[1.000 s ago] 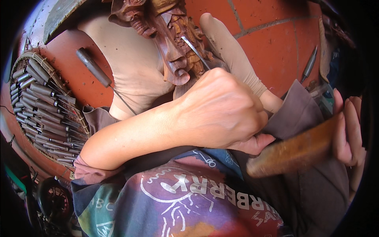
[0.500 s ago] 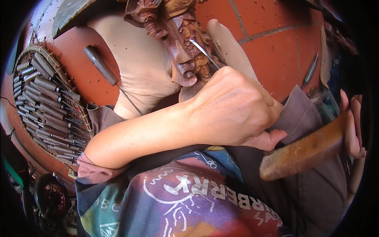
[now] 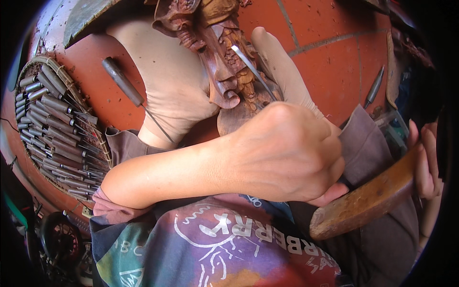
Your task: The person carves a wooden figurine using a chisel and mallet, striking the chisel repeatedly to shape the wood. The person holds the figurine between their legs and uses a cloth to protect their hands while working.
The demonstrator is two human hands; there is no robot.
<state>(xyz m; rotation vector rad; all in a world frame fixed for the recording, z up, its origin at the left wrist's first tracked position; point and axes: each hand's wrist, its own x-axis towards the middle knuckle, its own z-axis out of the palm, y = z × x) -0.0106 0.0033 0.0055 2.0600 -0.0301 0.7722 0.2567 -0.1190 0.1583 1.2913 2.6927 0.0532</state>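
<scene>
My left hand point(image 3: 291, 150) is closed in a fist around a carving chisel point(image 3: 255, 71), its handle hidden in my grip. The bright blade slants up and left, its tip over the dark red-brown wood carving point(image 3: 224, 79). Folds and small raised figures cover this carving, which is held between my two bare feet point(image 3: 174, 81). At the right rim my right hand point(image 3: 427, 165) grips a wooden mallet point(image 3: 363, 201), a thick worn brown bar. The mallet's far end lies close beside my left thumb; whether they touch I cannot tell.
A round woven basket point(image 3: 67, 71) at the left holds several chisels point(image 3: 57, 129). One loose chisel point(image 3: 123, 82) lies against my left foot, and another pointed tool point(image 3: 375, 87) rests on the red tiled floor point(image 3: 334, 71) at right. A dark wooden edge point(image 3: 91, 19) stands at top left.
My left fist has moved down toward my body with the chisel, uncovering more of its blade and the carving's flat lower part. The mallet's near end has dropped slightly.
</scene>
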